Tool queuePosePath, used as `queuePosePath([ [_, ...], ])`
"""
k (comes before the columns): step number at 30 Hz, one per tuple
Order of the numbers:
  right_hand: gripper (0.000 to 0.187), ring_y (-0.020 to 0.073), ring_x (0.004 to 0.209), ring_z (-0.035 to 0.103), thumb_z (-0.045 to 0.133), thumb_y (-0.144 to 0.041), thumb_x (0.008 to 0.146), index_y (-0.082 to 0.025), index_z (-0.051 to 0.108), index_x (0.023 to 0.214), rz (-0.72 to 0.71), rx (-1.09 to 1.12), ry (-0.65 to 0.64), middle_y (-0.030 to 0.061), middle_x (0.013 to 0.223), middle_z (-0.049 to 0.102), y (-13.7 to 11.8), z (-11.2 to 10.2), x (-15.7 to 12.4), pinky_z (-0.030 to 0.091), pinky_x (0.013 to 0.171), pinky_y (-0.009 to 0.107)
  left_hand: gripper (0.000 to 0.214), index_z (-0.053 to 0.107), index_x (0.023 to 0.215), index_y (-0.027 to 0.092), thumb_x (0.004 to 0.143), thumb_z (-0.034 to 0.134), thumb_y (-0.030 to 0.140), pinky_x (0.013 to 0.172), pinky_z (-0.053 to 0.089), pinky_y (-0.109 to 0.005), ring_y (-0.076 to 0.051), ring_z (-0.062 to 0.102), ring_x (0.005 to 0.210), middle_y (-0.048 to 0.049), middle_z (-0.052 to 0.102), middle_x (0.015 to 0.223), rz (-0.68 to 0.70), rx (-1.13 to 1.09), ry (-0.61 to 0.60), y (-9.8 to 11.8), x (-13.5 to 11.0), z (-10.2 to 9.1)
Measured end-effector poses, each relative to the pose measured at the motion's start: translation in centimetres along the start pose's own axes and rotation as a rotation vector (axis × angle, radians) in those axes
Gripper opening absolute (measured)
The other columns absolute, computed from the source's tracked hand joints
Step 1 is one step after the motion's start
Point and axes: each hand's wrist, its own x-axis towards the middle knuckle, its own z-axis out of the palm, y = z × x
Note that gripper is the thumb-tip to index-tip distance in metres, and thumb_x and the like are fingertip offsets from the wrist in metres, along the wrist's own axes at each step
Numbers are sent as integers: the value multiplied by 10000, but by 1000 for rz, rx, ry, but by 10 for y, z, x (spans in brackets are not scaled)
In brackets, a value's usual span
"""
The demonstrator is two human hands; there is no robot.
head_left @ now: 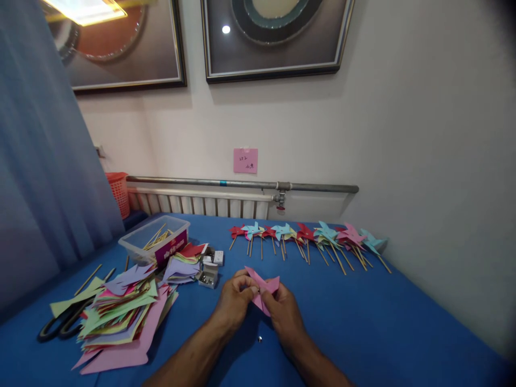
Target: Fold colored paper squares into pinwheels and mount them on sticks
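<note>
A pink paper pinwheel (pixel 264 285), its blades folded in, is held above the blue table between both hands. My left hand (pixel 238 293) pinches it from the left, thumb at the centre. From the right, my right hand (pixel 282 306) grips it with the thumb pressed near the middle. Whether a pin is under the thumbs I cannot make out. A small shiny metal piece (pixel 260 339) lies on the table just below the hands. To the left of them stands a small open box (pixel 208 275) of metal pins.
Finished pinwheels on sticks (pixel 306 234) lie in a row along the back right. At left are stacked cut papers (pixel 121 317), black-handled scissors (pixel 64 322) and a clear plastic tub (pixel 141 239) with sticks. A red basket (pixel 119 193) stands behind, near a pipe (pixel 193 183).
</note>
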Motion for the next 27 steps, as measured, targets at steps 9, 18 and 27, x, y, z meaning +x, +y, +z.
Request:
queuePosePath([
  [9,355,211,693,616,692,-482,749,-151,698,877,-7,23,-39,39,740,707,-1,1,-1,481,640,292,101,604,609,171,709,591,175,767,435,-289,-177,592,805,-43,619,860,61,150,40,-6,0,-1],
  [18,327,193,659,592,688,-473,745,-158,690,831,-30,36,-27,32,717,694,0,1,-1,467,612,277,152,536,640,189,786,529,147,685,389,-256,-138,519,700,6,555,735,111,331,86,-2,-8,4],
  [27,324,181,630,583,718,-490,745,-173,677,796,-14,77,-49,14,679,669,-8,-1,-4,464,604,273,137,558,667,191,802,539,186,644,370,-253,-137,504,658,19,560,689,34,332,100,2,-10,5],
])
